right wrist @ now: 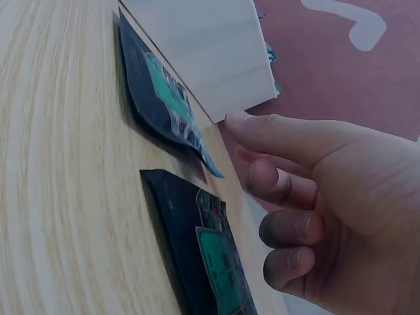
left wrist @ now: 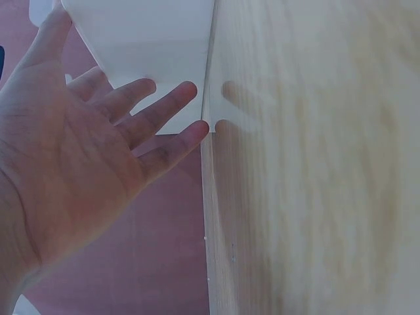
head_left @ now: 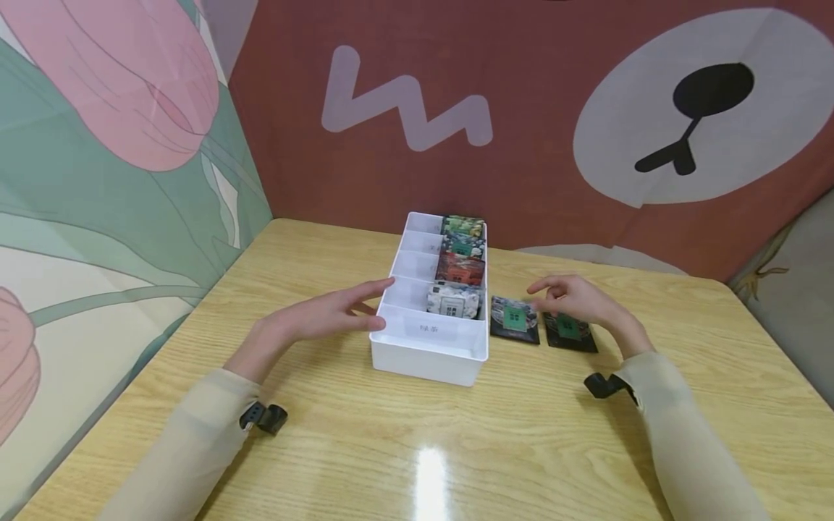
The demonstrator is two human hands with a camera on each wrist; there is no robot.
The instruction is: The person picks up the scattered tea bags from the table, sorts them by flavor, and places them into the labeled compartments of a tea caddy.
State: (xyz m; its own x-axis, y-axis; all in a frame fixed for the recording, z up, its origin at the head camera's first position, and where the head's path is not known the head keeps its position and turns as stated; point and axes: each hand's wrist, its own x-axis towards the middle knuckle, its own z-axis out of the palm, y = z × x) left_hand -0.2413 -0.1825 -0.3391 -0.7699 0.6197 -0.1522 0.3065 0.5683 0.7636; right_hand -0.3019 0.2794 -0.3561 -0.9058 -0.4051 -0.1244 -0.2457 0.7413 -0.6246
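Observation:
A long white box (head_left: pixel 426 364) with divided compartments stands mid-table. My left hand (head_left: pixel 326 315) is at its left side, thumb and fingers spread, fingertips at the wall; in the left wrist view that hand (left wrist: pixel 79 144) holds nothing. Right of the box lie two dark sachets with green labels, a nearer sachet (head_left: pixel 515 331) and a farther-right sachet (head_left: pixel 572 337). Over these hovers my right hand (head_left: pixel 576 297), fingers loosely bent. The right wrist view shows nothing in the right hand (right wrist: pixel 354 190), apart from the sachets (right wrist: pixel 220 262).
Several box compartments hold sachets: white ones (head_left: pixel 454 300), red ones (head_left: pixel 460 269), dark green ones (head_left: pixel 464 244) and yellow-green ones (head_left: pixel 464 226) at the back. The front compartment (head_left: pixel 426 329) bears printed characters. Behind the wooden table (head_left: pixel 326 449) hangs a red patterned cloth (head_left: pixel 521 174).

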